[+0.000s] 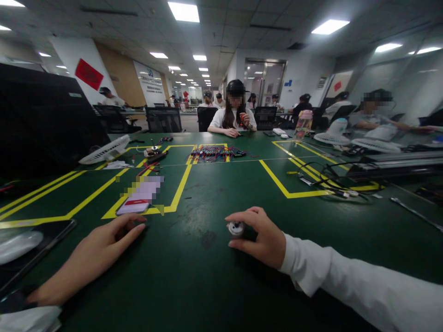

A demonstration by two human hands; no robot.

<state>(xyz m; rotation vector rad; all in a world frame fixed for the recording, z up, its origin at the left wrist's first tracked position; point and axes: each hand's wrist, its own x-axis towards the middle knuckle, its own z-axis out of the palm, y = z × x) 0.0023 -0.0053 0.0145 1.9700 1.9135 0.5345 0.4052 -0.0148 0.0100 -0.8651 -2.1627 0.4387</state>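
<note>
Between the thumb and fingers of my right hand (258,235) is a small round silver-white cylinder (236,229) with dark spots on its top. It stands on or just above the green table (194,276); I cannot tell which. My left hand (114,237) rests to the left, fingers loosely bent and thumb apart, with nothing in it. Just beyond its fingertips lies a phone (133,208) with a lit screen, on yellow tape.
Wired circuit boards (216,153) lie mid-table, with a small motor-like assembly (152,151) to their left. Black cables (328,180) spread at right. A mouse (20,246) is at far left. Across the table sits a person (232,110), holding something orange.
</note>
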